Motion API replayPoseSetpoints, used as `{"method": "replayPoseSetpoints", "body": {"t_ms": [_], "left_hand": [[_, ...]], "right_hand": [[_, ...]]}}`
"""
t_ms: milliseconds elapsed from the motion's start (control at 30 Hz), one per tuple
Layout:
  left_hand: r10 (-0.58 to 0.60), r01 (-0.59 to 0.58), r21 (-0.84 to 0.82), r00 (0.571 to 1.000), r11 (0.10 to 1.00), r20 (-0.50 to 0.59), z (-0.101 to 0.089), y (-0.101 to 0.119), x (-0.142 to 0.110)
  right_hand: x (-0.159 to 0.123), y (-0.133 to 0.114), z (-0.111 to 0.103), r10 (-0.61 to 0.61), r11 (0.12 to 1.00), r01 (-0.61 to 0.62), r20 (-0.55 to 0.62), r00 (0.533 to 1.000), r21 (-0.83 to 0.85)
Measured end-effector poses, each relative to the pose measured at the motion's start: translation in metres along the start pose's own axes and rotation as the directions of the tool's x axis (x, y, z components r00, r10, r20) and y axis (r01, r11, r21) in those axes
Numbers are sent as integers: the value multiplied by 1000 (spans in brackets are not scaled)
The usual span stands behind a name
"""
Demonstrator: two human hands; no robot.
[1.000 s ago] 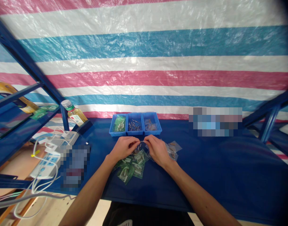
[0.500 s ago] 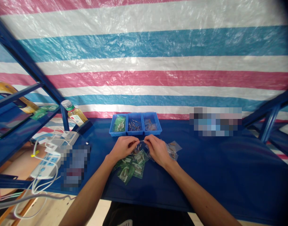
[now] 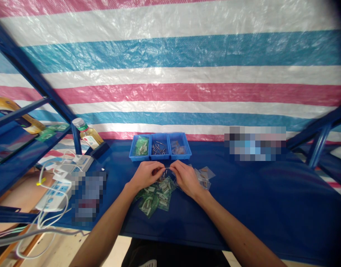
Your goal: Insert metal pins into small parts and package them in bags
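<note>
Since the earlier frame the hands have moved only very little. The left hand [image 3: 146, 175] and the right hand [image 3: 187, 178] stay pinched closed, both on a thin metal pin [image 3: 167, 168], it seems, though it is too small to tell well. The pin is held between them, above green plastic packets [image 3: 156, 196] on the blue worktop [image 3: 242, 200], just in front of three blue bins [image 3: 160, 146]; clear plastic bags [image 3: 203, 177] lie beside the right hand.
</note>
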State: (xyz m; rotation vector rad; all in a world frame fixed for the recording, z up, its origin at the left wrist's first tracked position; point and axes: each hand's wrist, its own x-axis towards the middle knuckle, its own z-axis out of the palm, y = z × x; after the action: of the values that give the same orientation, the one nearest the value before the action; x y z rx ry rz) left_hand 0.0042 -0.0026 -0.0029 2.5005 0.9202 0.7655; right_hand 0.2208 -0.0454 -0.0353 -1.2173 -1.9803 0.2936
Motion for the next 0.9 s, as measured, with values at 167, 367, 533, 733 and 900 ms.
{"method": "replayPoseSetpoints", "body": {"t_ms": [167, 367, 533, 733, 900], "left_hand": [[24, -24, -6, 999, 1000, 23, 1, 3, 1], [28, -28, -11, 999, 1000, 22, 3, 3, 0], [35, -35, -13, 999, 999, 19, 3, 3, 0], [36, -36, 2, 999, 999, 23, 2, 4, 1], [39, -39, 11, 999, 999, 18, 1, 4, 1]], "right_hand": [[-1, -4, 2, -25, 999, 24, 27, 999, 39], [-2, -5, 3, -43, 998, 42, 22, 999, 47], [-1, -6, 2, -34, 999, 34, 3, 999, 30], [0, -8, 1, -22, 1000, 22, 4, 1000, 10], [1, -6, 2, -2, 999, 2, -3, 1000, -48]]}}
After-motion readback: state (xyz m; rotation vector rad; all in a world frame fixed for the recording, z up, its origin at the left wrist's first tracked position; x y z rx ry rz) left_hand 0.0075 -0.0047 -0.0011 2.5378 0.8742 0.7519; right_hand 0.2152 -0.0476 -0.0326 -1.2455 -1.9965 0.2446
